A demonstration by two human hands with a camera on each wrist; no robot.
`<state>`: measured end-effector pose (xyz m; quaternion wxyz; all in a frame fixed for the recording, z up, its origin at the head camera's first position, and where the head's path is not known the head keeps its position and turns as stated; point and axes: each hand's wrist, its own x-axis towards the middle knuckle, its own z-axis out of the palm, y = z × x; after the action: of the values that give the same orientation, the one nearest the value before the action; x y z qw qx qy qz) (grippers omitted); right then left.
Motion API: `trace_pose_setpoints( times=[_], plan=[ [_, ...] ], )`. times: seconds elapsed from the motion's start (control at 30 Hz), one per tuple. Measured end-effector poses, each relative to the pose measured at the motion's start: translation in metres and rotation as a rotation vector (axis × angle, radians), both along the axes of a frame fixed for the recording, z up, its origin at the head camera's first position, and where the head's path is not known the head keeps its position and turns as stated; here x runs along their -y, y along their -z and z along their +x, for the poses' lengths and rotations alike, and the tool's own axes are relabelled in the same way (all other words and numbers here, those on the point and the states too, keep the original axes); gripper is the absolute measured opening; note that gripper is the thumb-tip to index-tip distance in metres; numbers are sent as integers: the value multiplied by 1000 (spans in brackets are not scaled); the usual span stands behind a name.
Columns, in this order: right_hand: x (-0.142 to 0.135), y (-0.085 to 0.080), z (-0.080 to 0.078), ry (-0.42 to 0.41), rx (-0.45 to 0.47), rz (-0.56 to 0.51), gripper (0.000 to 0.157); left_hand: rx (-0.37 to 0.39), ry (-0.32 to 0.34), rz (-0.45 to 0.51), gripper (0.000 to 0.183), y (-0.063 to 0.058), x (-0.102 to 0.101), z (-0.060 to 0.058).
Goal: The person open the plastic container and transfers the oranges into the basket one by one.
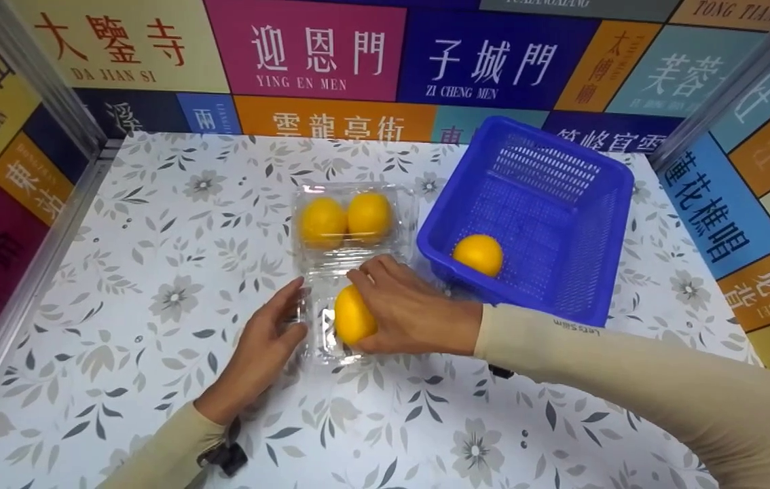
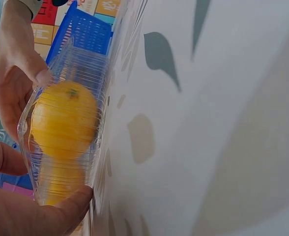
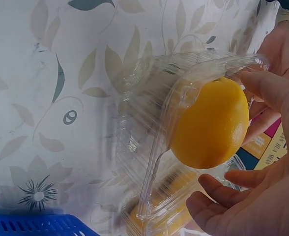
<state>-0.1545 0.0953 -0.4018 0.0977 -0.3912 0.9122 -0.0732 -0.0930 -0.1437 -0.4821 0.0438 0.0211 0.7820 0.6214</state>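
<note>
A clear plastic clamshell box (image 1: 354, 261) lies unfolded on the table. Two oranges (image 1: 369, 216) sit side by side in its far half. My right hand (image 1: 409, 312) reaches over the near half and holds another orange (image 1: 351, 318) there, thumb on one side and fingers on the other. That orange (image 3: 213, 125) is partly behind the clear wall in the right wrist view. My left hand (image 1: 263, 350) is at the near half's left side, its fairly straight fingers (image 2: 75, 204) touching the plastic.
A blue plastic basket (image 1: 527, 292) stands right of the box, with one orange (image 1: 479, 255) in its near left corner. The table (image 1: 174, 380) wears a leaf-and-flower print. Panels with large printed characters (image 1: 331, 58) wall in the back and sides.
</note>
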Motion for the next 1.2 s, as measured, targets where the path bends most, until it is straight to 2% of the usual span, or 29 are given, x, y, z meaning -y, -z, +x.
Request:
trace_pose_setpoints(
  times=[0.37, 0.6, 0.83, 1.0, 1.2],
  plan=[
    [-1, 7, -1, -22, -41, 3, 73, 19, 5, 20, 73, -2, 0, 1],
    [-2, 10, -2, -46, -80, -4, 74, 12, 9, 23, 73, -3, -1, 0],
    [-1, 13, -3, -15, -70, -19, 69, 28, 11, -20, 72, -1, 0, 0],
    [-1, 12, -3, -1, -53, -32, 71, 20, 9, -15, 73, 0, 0, 0],
    [-5, 9, -1, -6, -75, -72, 68, 17, 6, -23, 73, -1, 0, 0]
  ],
)
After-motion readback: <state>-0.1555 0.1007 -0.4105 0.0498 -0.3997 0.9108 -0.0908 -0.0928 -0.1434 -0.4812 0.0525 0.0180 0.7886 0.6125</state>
